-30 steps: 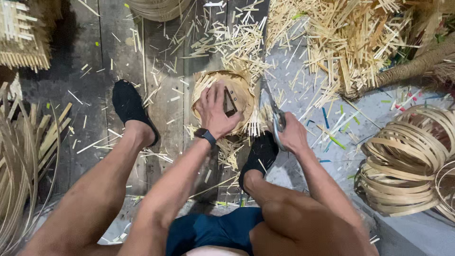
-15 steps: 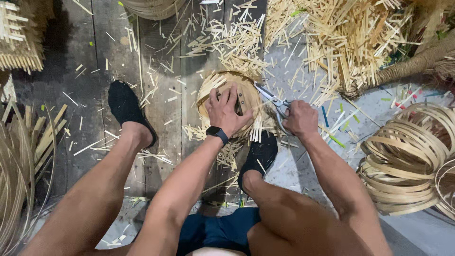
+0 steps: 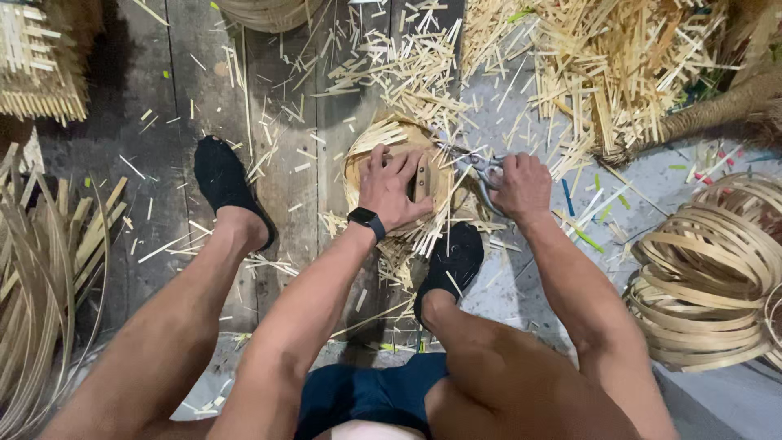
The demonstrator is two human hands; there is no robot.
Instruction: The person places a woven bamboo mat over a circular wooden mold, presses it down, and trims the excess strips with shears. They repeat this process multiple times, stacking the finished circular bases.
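Basket point(image 3: 397, 167) is pressed flat under the spread left hand point(image 3: 391, 189); shears point(image 3: 481, 169) are clasped in the closed right hand point(image 3: 521, 187) at its rim.

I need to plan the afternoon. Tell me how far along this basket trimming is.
Done: many cut strips litter the floor. In hand: the left hand presses down on the round woven basket, and the right hand works metal shears at its rim. Left: uneven strip ends stick out along the near edge, untrimmed.
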